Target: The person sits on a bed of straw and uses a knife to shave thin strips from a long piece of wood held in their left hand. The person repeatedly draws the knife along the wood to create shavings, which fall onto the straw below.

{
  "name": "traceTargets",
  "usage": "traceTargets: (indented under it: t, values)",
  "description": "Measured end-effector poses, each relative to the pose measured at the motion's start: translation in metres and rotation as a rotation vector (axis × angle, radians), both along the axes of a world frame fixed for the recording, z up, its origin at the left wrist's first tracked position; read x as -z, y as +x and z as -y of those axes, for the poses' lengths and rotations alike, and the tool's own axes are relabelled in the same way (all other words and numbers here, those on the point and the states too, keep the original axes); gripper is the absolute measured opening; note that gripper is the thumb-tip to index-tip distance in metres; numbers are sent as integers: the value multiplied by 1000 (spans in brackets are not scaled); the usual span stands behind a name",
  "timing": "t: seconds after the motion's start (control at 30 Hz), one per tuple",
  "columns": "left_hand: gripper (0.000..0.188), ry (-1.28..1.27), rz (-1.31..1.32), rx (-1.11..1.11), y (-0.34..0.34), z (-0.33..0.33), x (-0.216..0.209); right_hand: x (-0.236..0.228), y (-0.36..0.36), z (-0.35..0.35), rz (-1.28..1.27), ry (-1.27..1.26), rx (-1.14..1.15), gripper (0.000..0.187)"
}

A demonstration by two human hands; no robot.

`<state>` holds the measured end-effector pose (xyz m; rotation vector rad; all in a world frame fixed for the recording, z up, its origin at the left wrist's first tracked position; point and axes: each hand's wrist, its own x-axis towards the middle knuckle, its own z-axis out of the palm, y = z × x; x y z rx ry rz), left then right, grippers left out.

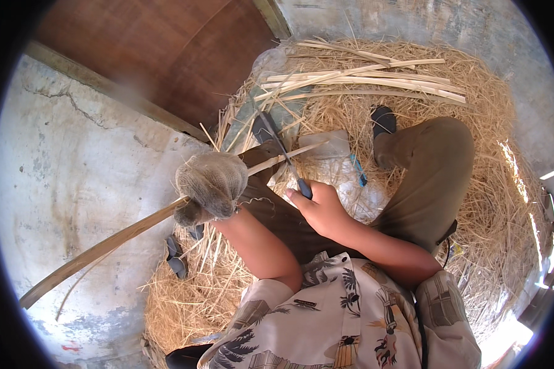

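Note:
My left hand, in a grey knitted glove, is closed around a long pale strip of split bamboo. The strip runs from the lower left, through the glove, to a thin tip over my lap. A fine sliver hangs off its left part. Bare fingers of my right hand wrap the dark handle of a knife. Its narrow blade points up and to the left, crossing the strip to the right of the glove. Whether the edge bites into the strip, I cannot tell.
Beyond my feet, several pale strips lie on a heap of straw-like shavings. A blue-and-black object rests between my legs. A dark sandal lies near the left wall. A brown door panel stands at the far left.

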<state>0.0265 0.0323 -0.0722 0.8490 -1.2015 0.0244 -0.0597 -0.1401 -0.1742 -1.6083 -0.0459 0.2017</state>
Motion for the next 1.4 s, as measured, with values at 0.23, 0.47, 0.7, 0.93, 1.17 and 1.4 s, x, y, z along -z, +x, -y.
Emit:
traceTargets:
  t: [0.23, 0.47, 0.7, 0.93, 1.17, 1.4]
  values:
    - [52, 43, 118, 103, 10, 5, -2, -10, 3, 4, -53, 182, 56, 34]
    - [48, -9, -49, -48, 0, -1, 1, -6, -1, 0, 53, 151, 90, 29]
    - [52, -5, -102, -122, -2, 0, 1, 11, 17, 13, -423, 218, -146, 30]
    - [53, 81, -71, -121, -7, 3, -5, -10, -1, 3, 138, 218, 223, 29]
    - [43, -39, -146, -89, -1, 0, -1, 17, 11, 4, 7, -83, 23, 32]
    - [56, -110, -198, -340, -4, -11, 18, -21, -7, 8, 234, 152, 204, 28]
